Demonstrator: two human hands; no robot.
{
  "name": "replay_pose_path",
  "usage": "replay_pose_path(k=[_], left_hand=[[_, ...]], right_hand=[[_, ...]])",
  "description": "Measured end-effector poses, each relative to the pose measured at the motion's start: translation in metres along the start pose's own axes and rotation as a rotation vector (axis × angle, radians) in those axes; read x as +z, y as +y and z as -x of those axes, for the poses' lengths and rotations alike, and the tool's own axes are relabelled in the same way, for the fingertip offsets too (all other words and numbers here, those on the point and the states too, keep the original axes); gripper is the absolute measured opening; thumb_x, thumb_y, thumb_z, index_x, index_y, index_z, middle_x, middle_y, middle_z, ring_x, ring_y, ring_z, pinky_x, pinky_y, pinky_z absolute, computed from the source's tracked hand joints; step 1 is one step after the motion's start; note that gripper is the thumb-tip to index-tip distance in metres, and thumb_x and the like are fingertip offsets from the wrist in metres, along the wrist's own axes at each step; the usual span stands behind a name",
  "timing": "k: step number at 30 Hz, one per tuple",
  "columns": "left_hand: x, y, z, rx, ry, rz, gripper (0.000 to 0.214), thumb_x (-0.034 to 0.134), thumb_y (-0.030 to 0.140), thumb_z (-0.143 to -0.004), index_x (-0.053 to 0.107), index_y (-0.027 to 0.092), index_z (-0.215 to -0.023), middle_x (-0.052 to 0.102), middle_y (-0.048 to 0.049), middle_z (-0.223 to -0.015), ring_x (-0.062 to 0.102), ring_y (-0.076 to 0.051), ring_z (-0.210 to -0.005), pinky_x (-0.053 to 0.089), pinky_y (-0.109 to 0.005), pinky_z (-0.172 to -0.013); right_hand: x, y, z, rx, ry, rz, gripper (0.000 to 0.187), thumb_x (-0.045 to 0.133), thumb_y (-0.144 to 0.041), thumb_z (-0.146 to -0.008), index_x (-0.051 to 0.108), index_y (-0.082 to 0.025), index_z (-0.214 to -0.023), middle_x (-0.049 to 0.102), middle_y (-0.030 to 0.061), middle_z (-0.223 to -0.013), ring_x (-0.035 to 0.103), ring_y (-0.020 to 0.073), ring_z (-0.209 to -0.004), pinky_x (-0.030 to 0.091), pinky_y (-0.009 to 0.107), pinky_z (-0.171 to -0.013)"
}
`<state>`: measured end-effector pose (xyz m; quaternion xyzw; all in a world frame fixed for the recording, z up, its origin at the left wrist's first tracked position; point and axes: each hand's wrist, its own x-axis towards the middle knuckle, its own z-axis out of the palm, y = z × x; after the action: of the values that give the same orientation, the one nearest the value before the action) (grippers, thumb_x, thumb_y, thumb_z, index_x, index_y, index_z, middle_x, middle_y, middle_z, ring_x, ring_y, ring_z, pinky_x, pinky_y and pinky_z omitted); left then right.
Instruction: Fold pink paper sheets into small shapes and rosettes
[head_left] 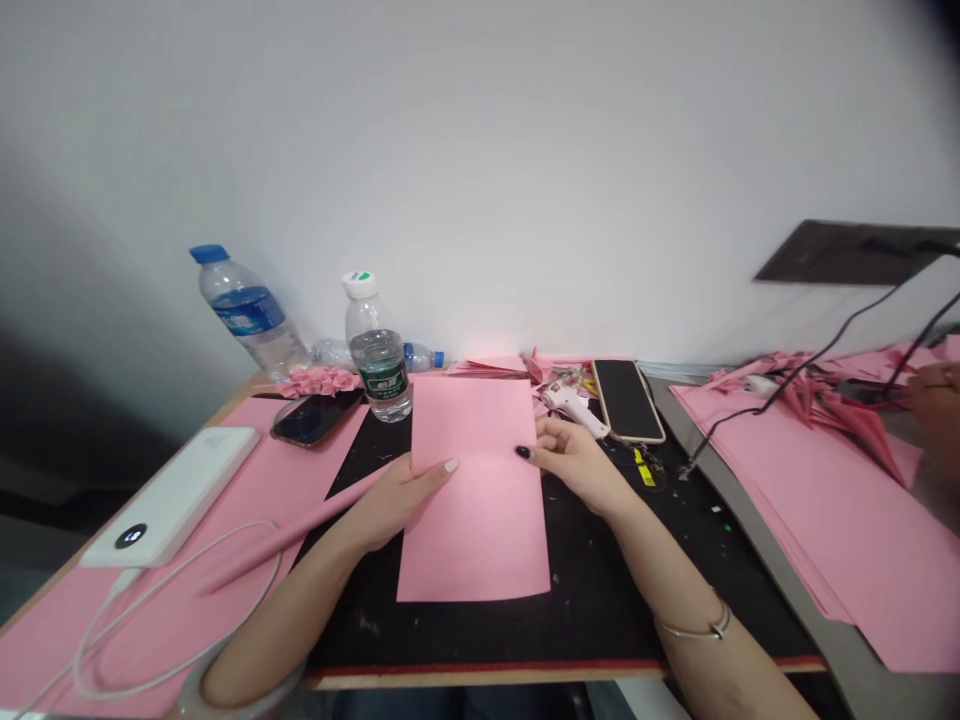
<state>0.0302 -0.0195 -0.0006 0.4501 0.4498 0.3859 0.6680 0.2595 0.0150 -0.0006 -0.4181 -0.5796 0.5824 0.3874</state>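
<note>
A sheet of pink paper (476, 530) is held up over the black mat (600, 610), with a faint crease across its middle. My left hand (409, 495) grips its left edge, thumb on the front and fingers hidden behind. On the right edge, my right hand (574, 460) pinches the sheet between its thumb and curled fingers. A long pink paper roll (300, 525) slants out from beside my left hand over the left side of the table.
A power bank (176, 490) with a white cable, a dark phone (319, 415) and two upright bottles, one green-labelled (379, 365), stand left. Behind lie a pink-white tool (574, 408) and another phone (628, 400). Pink sheets (832, 530) and another person's hand (937, 395) are right.
</note>
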Motion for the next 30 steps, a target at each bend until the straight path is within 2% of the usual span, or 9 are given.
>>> replay_pose_path(k=[5, 10, 12, 16, 18, 21, 23, 28, 30], left_hand=[[0.003, 0.000, -0.001, 0.034, -0.064, -0.036, 0.039, 0.059, 0.038, -0.080, 0.062, 0.018, -0.114, 0.068, -0.0100, -0.109, 0.065, -0.026, -0.093, 0.051, -0.035, -0.077], [0.003, -0.003, -0.002, 0.060, -0.057, -0.101, 0.039, 0.060, 0.037, -0.079, 0.061, 0.019, -0.114, 0.067, -0.0087, -0.110, 0.064, -0.025, -0.096, 0.051, -0.035, -0.081], [0.003, -0.004, -0.002, 0.054, -0.063, -0.113, 0.041, 0.061, 0.037, -0.079, 0.061, 0.019, -0.115, 0.067, -0.0091, -0.109, 0.063, -0.026, -0.096, 0.050, -0.036, -0.083], [0.001, -0.003, -0.001, 0.053, -0.092, -0.121, 0.046, 0.059, 0.039, -0.080, 0.057, 0.018, -0.121, 0.067, -0.0105, -0.110, 0.061, -0.027, -0.101, 0.049, -0.038, -0.086], [-0.001, -0.003, 0.000, 0.041, -0.124, -0.147, 0.049, 0.058, 0.039, -0.081, 0.054, 0.018, -0.124, 0.066, -0.0102, -0.112, 0.060, -0.027, -0.104, 0.048, -0.039, -0.088], [-0.003, -0.002, 0.000, 0.005, -0.207, -0.221, 0.047, 0.055, 0.039, -0.083, 0.053, 0.018, -0.125, 0.064, -0.0085, -0.116, 0.060, -0.026, -0.104, 0.046, -0.038, -0.091], [-0.004, -0.002, 0.000, -0.005, -0.244, -0.263, 0.045, 0.054, 0.038, -0.084, 0.053, 0.019, -0.125, 0.062, -0.0073, -0.120, 0.060, -0.025, -0.105, 0.046, -0.038, -0.092], [-0.005, -0.004, 0.000, -0.036, -0.279, -0.285, 0.042, 0.052, 0.038, -0.085, 0.057, 0.019, -0.122, 0.064, -0.0067, -0.117, 0.059, -0.025, -0.106, 0.047, -0.035, -0.090], [-0.006, -0.005, 0.000, -0.052, -0.268, -0.299, 0.041, 0.052, 0.038, -0.085, 0.058, 0.019, -0.121, 0.065, -0.0064, -0.115, 0.060, -0.026, -0.104, 0.048, -0.035, -0.088]], right_hand=[[-0.007, 0.000, -0.001, 0.026, 0.004, -0.003, 0.038, 0.058, -0.049, -0.078, 0.044, -0.019, -0.060, 0.048, -0.0060, -0.044, 0.043, 0.0084, -0.034, 0.035, 0.021, -0.036], [-0.008, -0.001, -0.001, -0.003, -0.021, -0.030, 0.026, 0.070, -0.037, -0.070, 0.056, -0.017, -0.078, 0.060, -0.0024, -0.062, 0.056, 0.0114, -0.054, 0.045, 0.023, -0.052], [-0.008, 0.001, -0.002, -0.001, -0.030, -0.022, 0.026, 0.068, -0.039, -0.072, 0.056, -0.017, -0.079, 0.059, -0.0029, -0.059, 0.054, 0.0112, -0.049, 0.043, 0.023, -0.049], [-0.008, 0.009, -0.005, -0.008, 0.059, 0.002, 0.038, 0.053, -0.050, -0.082, 0.049, -0.018, -0.062, 0.048, -0.0044, -0.045, 0.040, 0.0084, -0.033, 0.030, 0.021, -0.035], [-0.009, 0.010, -0.006, -0.030, 0.106, -0.005, 0.039, 0.055, -0.050, -0.081, 0.047, -0.018, -0.060, 0.047, -0.0047, -0.046, 0.041, 0.0080, -0.037, 0.031, 0.021, -0.037], [-0.010, 0.007, -0.007, -0.055, 0.129, -0.004, 0.030, 0.065, -0.042, -0.074, 0.051, -0.017, -0.067, 0.051, -0.0048, -0.053, 0.045, 0.0079, -0.045, 0.036, 0.019, -0.043], [-0.010, 0.005, -0.006, -0.041, 0.138, -0.008, 0.028, 0.068, -0.040, -0.072, 0.052, -0.017, -0.069, 0.052, -0.0049, -0.052, 0.046, 0.0080, -0.043, 0.036, 0.019, -0.042], [-0.012, 0.011, -0.007, -0.023, 0.184, -0.040, 0.039, 0.056, -0.048, -0.080, 0.044, -0.019, -0.057, 0.045, -0.0064, -0.039, 0.036, 0.0067, -0.028, 0.027, 0.018, -0.030], [-0.013, 0.012, -0.008, -0.033, 0.206, -0.035, 0.038, 0.056, -0.046, -0.080, 0.043, -0.018, -0.056, 0.046, -0.0060, -0.040, 0.039, 0.0067, -0.030, 0.030, 0.018, -0.031]])
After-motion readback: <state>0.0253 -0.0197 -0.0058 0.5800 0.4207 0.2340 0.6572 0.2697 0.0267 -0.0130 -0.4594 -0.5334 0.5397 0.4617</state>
